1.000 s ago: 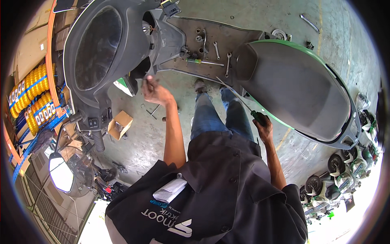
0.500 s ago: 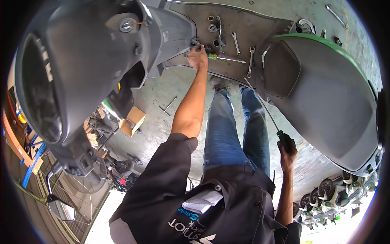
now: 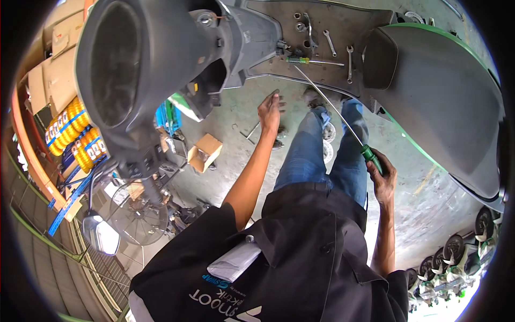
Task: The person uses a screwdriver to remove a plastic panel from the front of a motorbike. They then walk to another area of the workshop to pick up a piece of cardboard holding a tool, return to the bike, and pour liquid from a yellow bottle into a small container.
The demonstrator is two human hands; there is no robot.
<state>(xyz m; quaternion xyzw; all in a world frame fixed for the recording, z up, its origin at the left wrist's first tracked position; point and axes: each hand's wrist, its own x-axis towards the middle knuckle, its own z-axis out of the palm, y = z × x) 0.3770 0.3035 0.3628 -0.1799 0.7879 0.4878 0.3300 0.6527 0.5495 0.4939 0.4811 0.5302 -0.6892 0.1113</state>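
Observation:
My right hand is closed around the green handle of a long screwdriver, its thin shaft slanting up and left to the edge of the scooter's footboard. Over the floor, short of the footboard, my left hand is held up with its fingers loosely apart and nothing visible in them. A shorter screwdriver with a yellow-green handle lies on the footboard. Two spanners, one near the middle and another nearer the seat, lie beyond it, beside a metal lever and small round parts.
The scooter's dark front body stands at the left and its seat at the right. On the floor are an open cardboard box and a T-handle tool. A mirror sticks out at lower left; several wheels line the lower right.
My left hand has left the small dark part at the footboard's front and drawn back toward me. The right hand still holds the screwdriver. The whole view has shifted.

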